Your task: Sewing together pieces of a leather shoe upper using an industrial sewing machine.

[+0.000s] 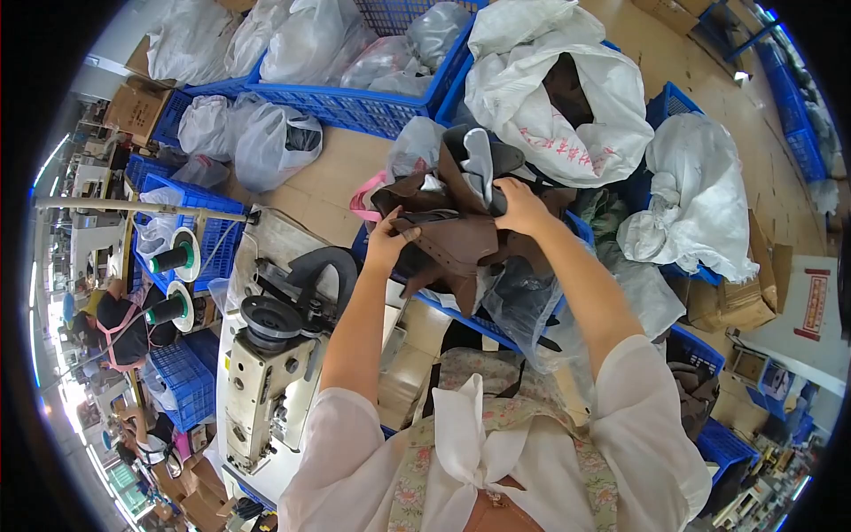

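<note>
Both my hands are over a blue crate (581,229) heaped with brown pieces. My left hand (388,239) is closed on the left edge of a brown boot upper (456,244), with a row of small holes along it. My right hand (523,207) grips the upper's right side, near a raised flap with a pale grey lining (480,160). Its fingertips are partly hidden behind the material. More brown pieces lie beneath and around, and a clear plastic bag (519,297) hangs over the crate's near side. A pink strap (365,197) shows at the left.
An industrial sewing machine (266,372) stands to my left, with thread cones (173,259) beyond it. Large white sacks (567,97) and blue crates of bagged pieces (355,111) line the far side. A cardboard box (740,293) is at the right. Other people (120,324) sit far left.
</note>
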`<control>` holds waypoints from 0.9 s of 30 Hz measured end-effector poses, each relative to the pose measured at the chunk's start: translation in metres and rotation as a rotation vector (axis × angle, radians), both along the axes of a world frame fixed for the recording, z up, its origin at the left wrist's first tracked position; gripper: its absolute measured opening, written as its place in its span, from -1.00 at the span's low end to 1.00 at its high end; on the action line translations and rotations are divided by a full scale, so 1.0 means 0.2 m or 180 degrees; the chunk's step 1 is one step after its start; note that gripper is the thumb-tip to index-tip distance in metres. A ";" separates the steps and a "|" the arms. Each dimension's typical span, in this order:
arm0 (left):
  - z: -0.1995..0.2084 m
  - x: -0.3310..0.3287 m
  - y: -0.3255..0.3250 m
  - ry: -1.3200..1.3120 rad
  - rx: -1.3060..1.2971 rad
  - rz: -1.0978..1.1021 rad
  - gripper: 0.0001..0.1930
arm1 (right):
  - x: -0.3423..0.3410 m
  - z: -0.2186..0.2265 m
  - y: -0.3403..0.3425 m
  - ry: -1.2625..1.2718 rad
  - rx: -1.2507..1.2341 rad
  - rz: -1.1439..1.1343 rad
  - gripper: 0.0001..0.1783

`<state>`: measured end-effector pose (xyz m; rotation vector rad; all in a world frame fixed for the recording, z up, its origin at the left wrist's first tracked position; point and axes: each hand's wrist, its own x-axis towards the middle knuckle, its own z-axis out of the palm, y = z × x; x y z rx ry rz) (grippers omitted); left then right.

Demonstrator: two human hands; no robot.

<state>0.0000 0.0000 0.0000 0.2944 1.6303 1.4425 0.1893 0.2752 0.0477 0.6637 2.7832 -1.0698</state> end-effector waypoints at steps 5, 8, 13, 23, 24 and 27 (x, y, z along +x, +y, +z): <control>0.16 -0.01 -0.14 0.0129 0.0710 0.0694 -0.58 | -0.07 0.19 0.08 0.0008 -0.0562 0.0114 0.06; 0.30 0.10 -0.16 -0.0308 0.1289 0.0605 -0.59 | 0.00 0.17 0.12 0.0124 -0.0628 -0.0068 0.00; 0.34 0.16 -0.35 -0.0385 0.2057 0.0682 -0.52 | -0.08 0.13 0.05 0.0134 -0.0036 -0.0125 -0.05; 0.59 0.36 -0.43 -0.1208 0.1622 0.1630 -0.35 | -0.12 0.13 0.16 0.0143 0.0383 -0.0106 -0.01; 0.65 0.39 -0.42 -0.1284 0.1664 0.1702 -0.46 | -0.10 0.16 0.13 0.0318 0.0589 -0.0178 -0.10; 0.70 0.45 -0.44 -0.1512 0.1746 0.1818 -0.49 | -0.07 0.30 0.07 0.1564 0.0764 -0.0073 -0.30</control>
